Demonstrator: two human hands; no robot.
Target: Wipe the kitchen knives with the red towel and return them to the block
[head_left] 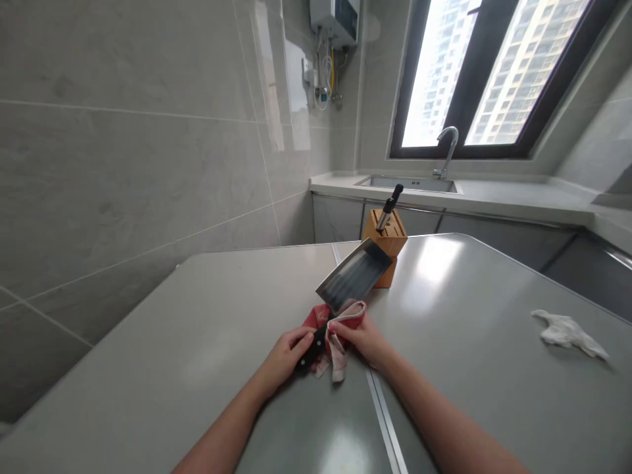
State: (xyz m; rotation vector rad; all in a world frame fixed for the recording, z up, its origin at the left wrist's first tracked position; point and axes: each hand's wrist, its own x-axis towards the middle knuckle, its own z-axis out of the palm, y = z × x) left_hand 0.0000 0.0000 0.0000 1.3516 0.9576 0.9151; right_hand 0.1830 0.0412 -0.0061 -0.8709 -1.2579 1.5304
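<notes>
A cleaver (354, 275) is held up above the table, its broad blade tilted away from me to the upper right. My left hand (287, 355) is closed around its black riveted handle. In my right hand (363, 337) is a red and white cloth (351, 315), pinched and wrapped about the base of the blade where it meets the handle. Part of the cloth hangs below the handle. Just behind the blade stands a wooden knife block (388, 240), partly hidden by it, with one black-handled tool (390, 207) in a slot.
The grey table (222, 316) has a metal seam down its middle. A crumpled white cloth or tissue (567, 332) lies at the right. Beyond are a counter with a sink (409, 184) and a faucet (449, 148). A tiled wall (148, 171) borders the left side.
</notes>
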